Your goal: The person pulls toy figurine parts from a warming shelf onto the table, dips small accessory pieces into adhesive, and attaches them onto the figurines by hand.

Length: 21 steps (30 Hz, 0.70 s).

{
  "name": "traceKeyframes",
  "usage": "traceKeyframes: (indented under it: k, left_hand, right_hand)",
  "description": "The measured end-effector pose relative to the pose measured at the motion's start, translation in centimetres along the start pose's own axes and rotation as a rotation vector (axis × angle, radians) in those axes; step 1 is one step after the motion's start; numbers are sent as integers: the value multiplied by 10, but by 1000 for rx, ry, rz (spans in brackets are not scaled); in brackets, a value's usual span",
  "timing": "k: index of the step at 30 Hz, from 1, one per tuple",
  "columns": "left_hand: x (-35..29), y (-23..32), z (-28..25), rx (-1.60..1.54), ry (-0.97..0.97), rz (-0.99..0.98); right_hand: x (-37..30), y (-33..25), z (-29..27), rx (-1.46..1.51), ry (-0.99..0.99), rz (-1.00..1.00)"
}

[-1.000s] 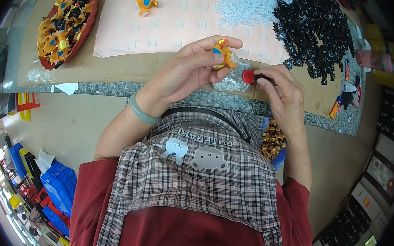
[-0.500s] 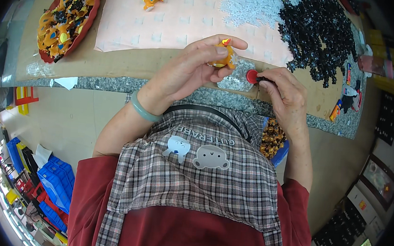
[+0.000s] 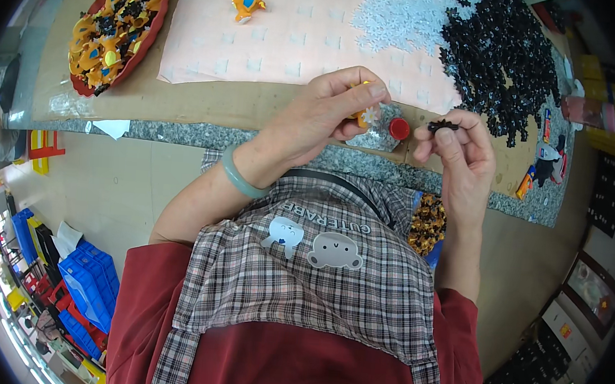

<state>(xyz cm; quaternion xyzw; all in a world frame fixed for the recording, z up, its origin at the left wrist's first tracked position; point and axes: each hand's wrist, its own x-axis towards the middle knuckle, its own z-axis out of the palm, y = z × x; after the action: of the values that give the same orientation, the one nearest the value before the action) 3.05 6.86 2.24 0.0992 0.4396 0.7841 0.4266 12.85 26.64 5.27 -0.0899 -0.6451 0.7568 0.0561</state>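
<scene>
My left hand (image 3: 328,110) is closed around a small orange toy figure (image 3: 362,117), most of it hidden by the fingers. A pale star-shaped piece (image 3: 371,115) shows on the figure's side. Just to the right, my right hand (image 3: 466,150) pinches a small black spiky piece (image 3: 442,126) between thumb and fingers, apart from the figure. Between the hands is a round red cap (image 3: 399,128), beside a clear, shiny bag or container (image 3: 373,137) at the table's near edge.
A red scalloped dish (image 3: 165,0) of orange figures and black bits stands at left. Two orange figures (image 3: 247,1) lie on a pink sheet (image 3: 297,54). White star pieces (image 3: 401,15) and a black pile (image 3: 499,55) lie at right. A blue bin (image 3: 434,256) sits below the table.
My right hand has moved right, lifting the black piece away from the red cap. The fingers of my left hand have closed further over the orange figure. The whole view has shifted slightly.
</scene>
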Motion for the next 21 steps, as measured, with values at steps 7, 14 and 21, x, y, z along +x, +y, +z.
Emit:
traceKeyframes:
  k: [7,14,21]
  left_hand:
    - [-1,-2,4,76,98,32]
    - [0,-6,7,110,137,25]
    - [-2,-1,9,101,122,-21]
  right_hand:
    - [-7,-5,37,-273,-92,-79]
    - [-6,5,47,-621,-42,-348]
    - [-6,10,44,-770,-55,-482]
